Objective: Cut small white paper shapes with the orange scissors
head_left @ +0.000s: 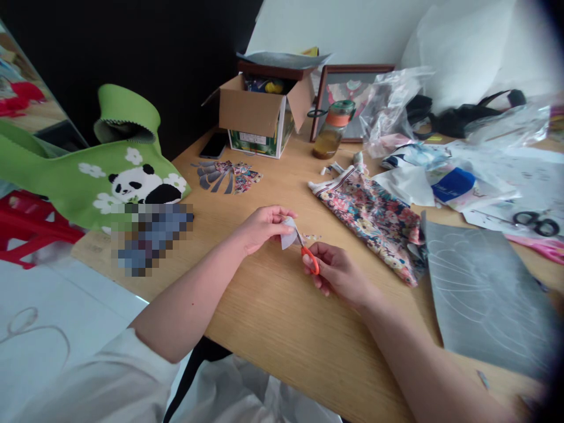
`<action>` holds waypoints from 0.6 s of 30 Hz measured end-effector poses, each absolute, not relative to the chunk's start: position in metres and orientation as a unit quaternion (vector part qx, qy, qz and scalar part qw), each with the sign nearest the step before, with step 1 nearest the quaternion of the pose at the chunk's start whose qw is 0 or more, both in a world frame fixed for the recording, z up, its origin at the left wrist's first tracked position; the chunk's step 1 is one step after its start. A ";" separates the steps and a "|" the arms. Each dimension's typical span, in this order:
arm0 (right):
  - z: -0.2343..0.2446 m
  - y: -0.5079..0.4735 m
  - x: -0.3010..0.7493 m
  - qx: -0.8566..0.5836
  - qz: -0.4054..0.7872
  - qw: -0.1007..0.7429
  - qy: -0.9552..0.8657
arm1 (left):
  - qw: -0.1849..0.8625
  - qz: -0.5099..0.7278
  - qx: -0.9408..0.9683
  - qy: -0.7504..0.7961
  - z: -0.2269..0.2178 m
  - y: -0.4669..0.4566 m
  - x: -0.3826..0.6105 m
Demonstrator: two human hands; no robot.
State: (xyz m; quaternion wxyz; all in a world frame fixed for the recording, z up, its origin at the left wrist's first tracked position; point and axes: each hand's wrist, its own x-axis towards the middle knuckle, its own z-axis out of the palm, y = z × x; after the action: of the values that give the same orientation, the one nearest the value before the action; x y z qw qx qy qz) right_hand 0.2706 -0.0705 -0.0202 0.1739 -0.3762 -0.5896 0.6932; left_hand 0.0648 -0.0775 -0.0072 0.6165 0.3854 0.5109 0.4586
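Over the middle of the table, my left hand (pixel 267 228) pinches a small pale grey piece (pixel 288 236), paper or fabric, by its upper left edge. My right hand (pixel 337 269) has its fingers in the handles of orange-handled scissors (pixel 311 260). The blades meet the right side of the pale piece; how far they are parted is too small to tell. Tiny scraps (pixel 314 237) lie just behind the scissors. To the right spreads a floral fabric (pixel 370 217). Further back on the left lies a fan-shaped set of grey and floral cut pieces (pixel 229 176).
A cardboard box (pixel 253 111), a phone (pixel 214 145) and a bottle of brown liquid (pixel 330 132) stand or lie at the back. On the right are a grey sheet (pixel 484 294) with drawn lines, black-handled scissors (pixel 536 223) and plastic bags (pixel 392 106). A green panda cover (pixel 132 170) is at left.
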 end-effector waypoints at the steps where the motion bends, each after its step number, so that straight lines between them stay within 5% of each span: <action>1: -0.020 -0.070 0.271 -0.377 0.693 0.173 -0.590 | 0.616 0.459 0.385 0.511 -0.007 -0.077 0.064; 18: -0.020 -0.070 0.270 -0.379 0.701 0.173 -0.579 | 0.617 0.474 0.380 0.499 -0.008 -0.078 0.067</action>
State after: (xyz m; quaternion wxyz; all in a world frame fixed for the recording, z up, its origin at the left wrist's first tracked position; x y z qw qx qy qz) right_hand 0.2703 -0.0701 -0.0197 0.1726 -0.3795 -0.5785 0.7011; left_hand 0.0673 -0.0778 -0.0080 0.6174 0.3801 0.4994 0.4744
